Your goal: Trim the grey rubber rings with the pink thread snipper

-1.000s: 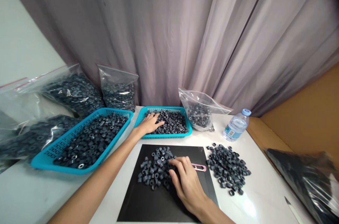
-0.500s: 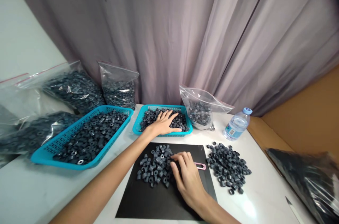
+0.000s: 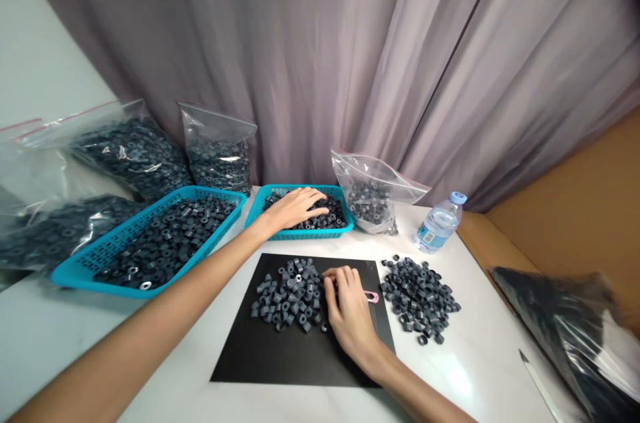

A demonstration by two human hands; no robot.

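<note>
My left hand [image 3: 296, 208] reaches over the far turquoise basket [image 3: 300, 234], palm down, its fingers stretched out and the thumb apart, above small dark grey ring-shaped pieces [image 3: 336, 210]. My right hand [image 3: 347, 303] is cupped low over the black mat [image 3: 280, 360], fingers bent and thumb spread a little from them. Its fingertips are at the right edge of a pile of the same grey pieces [image 3: 287, 296]; I see nothing held in it. Just right of its knuckles shows a pink-handled tool [image 3: 371, 297], partly hidden by the hand.
A second pile of pieces [image 3: 420, 300] lies right of the mat. On the left stands a larger turquoise basket [image 3: 115, 288] of pieces, with filled zip bags [image 3: 135, 156] behind. Farther right are an open bag [image 3: 373, 200], a water bottle [image 3: 440, 223] and a black plastic bag [image 3: 555, 323].
My left hand has lifted slightly and shifted left over the basket, its fingers closer together. The right hand stays by the pile, where a loose piece now shows near the thumb. The view has tilted slightly.
</note>
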